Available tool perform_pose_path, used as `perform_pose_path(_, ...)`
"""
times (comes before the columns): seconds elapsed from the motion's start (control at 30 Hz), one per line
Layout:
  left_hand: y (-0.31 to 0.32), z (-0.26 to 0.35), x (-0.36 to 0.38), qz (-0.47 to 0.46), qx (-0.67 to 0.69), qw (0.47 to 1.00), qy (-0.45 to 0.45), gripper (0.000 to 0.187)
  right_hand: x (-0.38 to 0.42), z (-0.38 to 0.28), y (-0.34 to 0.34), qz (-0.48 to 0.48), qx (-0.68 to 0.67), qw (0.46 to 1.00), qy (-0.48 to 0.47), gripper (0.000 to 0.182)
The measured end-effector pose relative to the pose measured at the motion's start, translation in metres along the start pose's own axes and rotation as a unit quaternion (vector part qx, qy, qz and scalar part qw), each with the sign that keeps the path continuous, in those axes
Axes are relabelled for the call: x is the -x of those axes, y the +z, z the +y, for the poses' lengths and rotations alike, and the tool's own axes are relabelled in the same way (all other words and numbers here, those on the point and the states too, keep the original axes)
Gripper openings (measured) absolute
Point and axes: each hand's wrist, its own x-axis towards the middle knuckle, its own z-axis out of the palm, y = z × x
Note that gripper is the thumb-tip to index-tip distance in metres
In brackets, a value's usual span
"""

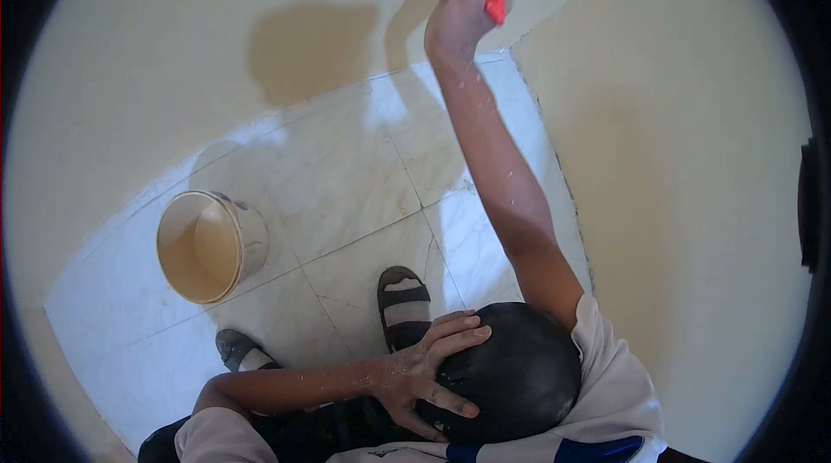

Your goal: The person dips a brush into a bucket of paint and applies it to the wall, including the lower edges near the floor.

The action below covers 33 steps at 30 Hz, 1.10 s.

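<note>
My right hand point(463, 9) is raised against the cream wall at the top. It is closed around what looks like a paintbrush point(494, 4), with a red handle end showing below the fingers; motion blurs its upper part. White specks dot my right forearm. My left hand point(415, 385) lies with fingers spread on my bent knee point(528, 368), which is covered in black cloth, and holds nothing. On the floor to the left stands a whitish bucket point(253, 238), tilted in view, with cream-coloured stains or paint inside.
Cream walls point(692, 203) meet in a corner at the upper right. Pale marble-look tiles point(338, 195) cover the floor, and my sandalled feet point(403, 299) rest on them near the bucket. A dark object point(807, 203) shows at the far right edge.
</note>
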Motion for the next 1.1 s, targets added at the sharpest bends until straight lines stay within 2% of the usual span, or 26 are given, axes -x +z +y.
perform_pose_path(0.03,-0.002,0.001,0.001,0.002,0.002,1.0,0.001,0.071,0.022,0.002,-0.008,0.024,-0.004,0.999,0.044,0.015)
perform_pose_path(0.1,-0.002,0.002,0.003,0.004,0.006,1.0,0.003,0.071,0.063,0.026,-0.047,0.047,0.136,0.988,0.061,0.015)
perform_pose_path(0.17,-0.002,0.003,0.004,0.008,0.006,1.0,0.006,0.073,0.103,0.046,-0.079,0.062,0.203,0.969,0.125,0.015)
perform_pose_path(0.27,-0.002,0.002,0.007,0.016,0.007,1.0,0.013,0.076,0.14,0.064,-0.097,0.067,0.24,0.953,0.174,0.017)
perform_pose_path(0.47,-0.004,0.004,0.016,0.027,-0.004,1.0,0.013,0.079,0.185,0.097,-0.125,0.094,0.211,0.928,0.291,0.01)
perform_pose_path(0.57,-0.006,0.004,0.017,0.032,-0.006,0.999,0.015,0.08,0.186,0.092,-0.122,0.099,0.205,0.918,0.326,0.013)
perform_pose_path(0.67,-0.005,0.004,0.019,0.038,-0.011,0.999,0.012,0.081,0.199,0.112,-0.131,0.107,0.245,0.907,0.326,0.013)
perform_pose_path(0.77,-0.007,0.006,0.023,0.044,-0.017,0.999,0.015,0.082,0.189,0.119,-0.115,0.08,0.225,0.922,0.304,0.012)
perform_pose_path(0.83,-0.01,0.007,0.026,0.042,-0.021,0.999,0.012,0.082,0.175,0.119,-0.099,0.107,0.215,0.92,0.31,0.012)
perform_pose_path(1.1,-0.014,0.006,0.025,0.038,-0.013,0.999,0.013,0.084,0.121,0.058,-0.022,0.114,0.077,0.967,0.214,0.013)
